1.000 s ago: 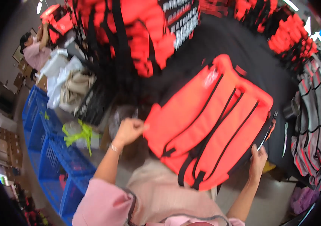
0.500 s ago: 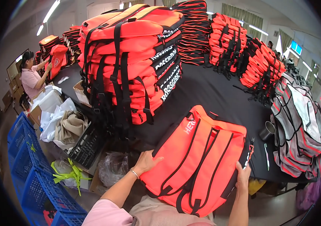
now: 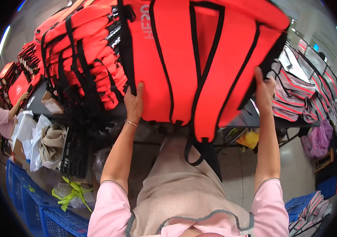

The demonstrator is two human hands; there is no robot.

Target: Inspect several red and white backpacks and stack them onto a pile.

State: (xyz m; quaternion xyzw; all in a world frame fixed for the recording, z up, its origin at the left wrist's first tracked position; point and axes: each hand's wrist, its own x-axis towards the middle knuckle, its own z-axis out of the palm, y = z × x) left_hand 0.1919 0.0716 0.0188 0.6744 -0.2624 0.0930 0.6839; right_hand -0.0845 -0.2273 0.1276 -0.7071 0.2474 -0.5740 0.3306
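A bright orange-red backpack with black edging fills the upper middle, held up in front of me. Its shoulder straps face me, and one black webbing end dangles below. My left hand grips the left side, thumb on the orange panel and fingers out of sight behind. On the opposite side my right hand clasps the black edge, its thumb pointing up and its other fingers partly hidden.
Left of the backpack rises a pile of similar backpacks with hanging straps. Grey bags with red trim are heaped at the right. Blue plastic crates and a black crate stand lower left. Another person handles a backpack far left.
Both hands have lifted the backpack up off the black table and closer to my view. The view has shifted, showing more of my apron and the floor.
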